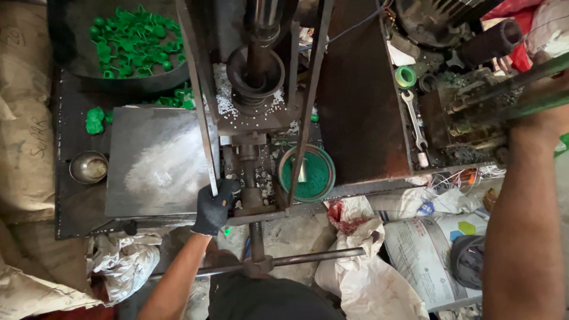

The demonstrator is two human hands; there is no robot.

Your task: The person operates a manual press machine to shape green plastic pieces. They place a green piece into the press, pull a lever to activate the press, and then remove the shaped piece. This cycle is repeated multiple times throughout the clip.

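My left hand [214, 207] wears a black glove and grips the lower end of a slanted metal bar [201, 112] of a hand-worked moulding press [255, 89]. A small green piece shows just below that glove. My right hand [542, 112] is raised at the far right and closed around a green lever bar [504, 98] that runs across the machine's top. A round tin of green pellets [313, 175] sits just right of the press column. White pellets lie scattered around the press funnel [256, 74].
A dark tub of green moulded parts [133, 41] stands at the top left, with loose green pieces [95, 120] below it. A flat steel plate [157, 163], a small steel bowl [89, 168], a wrench [415, 121] and sacks [367, 266] surround the press. A horizontal handle rod [308, 259] crosses below.
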